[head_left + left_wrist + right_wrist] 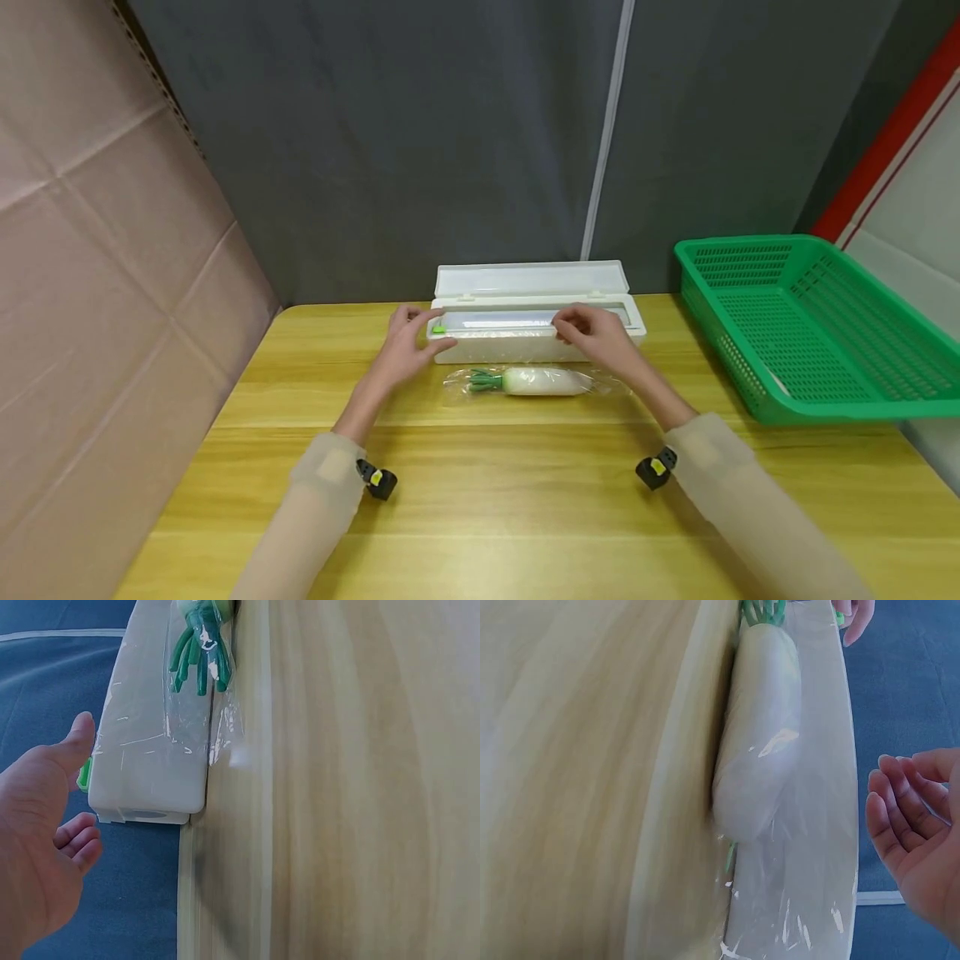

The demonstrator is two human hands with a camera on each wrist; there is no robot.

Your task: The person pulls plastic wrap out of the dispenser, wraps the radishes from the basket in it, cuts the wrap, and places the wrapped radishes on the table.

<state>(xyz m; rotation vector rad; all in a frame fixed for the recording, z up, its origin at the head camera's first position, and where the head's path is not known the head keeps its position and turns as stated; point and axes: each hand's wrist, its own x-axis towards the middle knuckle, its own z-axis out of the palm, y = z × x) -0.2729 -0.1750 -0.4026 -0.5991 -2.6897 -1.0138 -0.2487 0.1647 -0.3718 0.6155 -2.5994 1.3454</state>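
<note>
A white cling film dispenser (517,346) lies on the table with its lid (532,279) raised at the back and a green slider (438,330) at its left end. My left hand (401,358) is spread around that end, thumb and fingers apart, with nothing visible between them. Over the dispenser's right part is my right hand (596,333), its fingers bent and the thumb close to the fingertips. Whether it pinches clear film there is hard to see. In front lies a white radish (546,382) with green stalks (201,652), inside clear film (780,742).
A green plastic basket (757,408) stands on the right of the wooden table (480,500). Behind the table hangs a dark grey curtain (390,150); a pinkish cloth wall (112,333) is on the left. Each wrist carries a small black camera.
</note>
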